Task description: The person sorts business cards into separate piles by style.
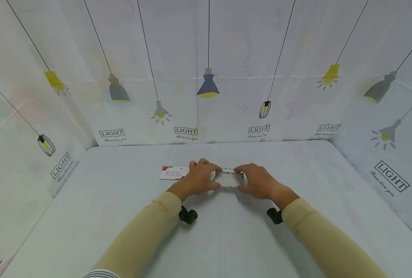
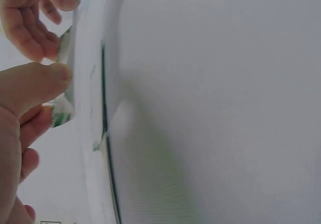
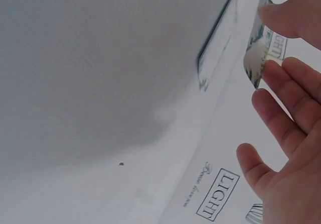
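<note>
A white card with green leaf print [image 1: 228, 180] is raised off the table, slightly bent. My left hand [image 1: 200, 178] pinches its left end between thumb and fingers. At the opposite end my right hand [image 1: 260, 183] pinches it the same way, its lower fingers loosely spread in the right wrist view. Below the raised card, a flat card [image 3: 214, 48] with a dark edge and green corner marks lies on the table. To the left, partly behind my left hand, lies a white card with red flowers [image 1: 172, 173]; its print is too small to read.
The white-covered table [image 1: 223, 239] stretches around both hands. A cloth backdrop [image 1: 234, 46] printed with hanging lamps rises at the back and sides. Black wrist cameras sit below each hand, the left one [image 1: 188, 215] and the right one [image 1: 274, 216].
</note>
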`<state>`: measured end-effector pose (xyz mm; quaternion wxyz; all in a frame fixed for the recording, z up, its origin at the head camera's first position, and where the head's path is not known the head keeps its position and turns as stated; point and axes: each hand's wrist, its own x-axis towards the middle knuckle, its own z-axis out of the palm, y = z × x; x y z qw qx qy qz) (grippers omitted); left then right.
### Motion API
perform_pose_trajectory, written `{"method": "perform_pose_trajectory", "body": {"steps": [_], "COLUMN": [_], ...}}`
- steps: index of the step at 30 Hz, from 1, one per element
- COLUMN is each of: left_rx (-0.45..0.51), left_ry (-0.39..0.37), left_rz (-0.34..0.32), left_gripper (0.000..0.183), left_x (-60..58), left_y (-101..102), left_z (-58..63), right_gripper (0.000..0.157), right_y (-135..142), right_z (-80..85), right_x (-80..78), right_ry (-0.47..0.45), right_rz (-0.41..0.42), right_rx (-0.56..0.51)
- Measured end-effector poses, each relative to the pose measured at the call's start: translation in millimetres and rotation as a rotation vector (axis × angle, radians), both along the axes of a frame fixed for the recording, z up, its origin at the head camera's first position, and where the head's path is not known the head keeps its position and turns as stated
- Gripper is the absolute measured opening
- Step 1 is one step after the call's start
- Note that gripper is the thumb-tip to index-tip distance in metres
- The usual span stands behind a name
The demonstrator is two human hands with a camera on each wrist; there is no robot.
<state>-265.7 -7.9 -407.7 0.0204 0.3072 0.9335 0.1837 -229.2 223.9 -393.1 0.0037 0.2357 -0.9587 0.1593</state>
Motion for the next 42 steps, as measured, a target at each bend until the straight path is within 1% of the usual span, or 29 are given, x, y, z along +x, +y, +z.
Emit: {"method": "perform_pose_trajectory", "body": {"steps": [7, 11, 19, 24, 37, 42], "left_rx": [0.006, -0.004, -0.038, -0.073, -0.086, -0.098], "left_ry": [0.046, 0.049, -0.007, -0.032, -0.054, -0.049], "left_rz": [0.025, 0.029, 0.061, 0.076, 0.092, 0.093], "left_gripper": [0.046, 0.047, 0.048, 0.049, 0.051, 0.058], "left_x": [-15.0, -20.7, -23.8, -24.9, -23.7, -25.0], "left_y": [6, 8, 7, 7, 9, 7], "left_z": [-7.2, -11.3, -16.2, -17.0, -15.7, -20.2], "right_gripper": [0.051, 0.051, 0.05, 0.05, 0.05, 0.052], "right_y": [1, 1, -6, -8, -7, -7], "right_z": [-4.4, -7.2, -14.5, -16.4, -17.4, -20.1], "right_x": [-12.0, -16.9, -24.4, -24.8, -27.3, -26.3], "right_ry": [-0.004, -0.017, -0.085, -0.107, -0.129, -0.123], "right_rz": [-0.021, -0.035, -0.069, -0.089, -0.099, -0.104], "right_rx": [-0.003, 0.009, 0.02, 0.034, 0.035, 0.037]}}
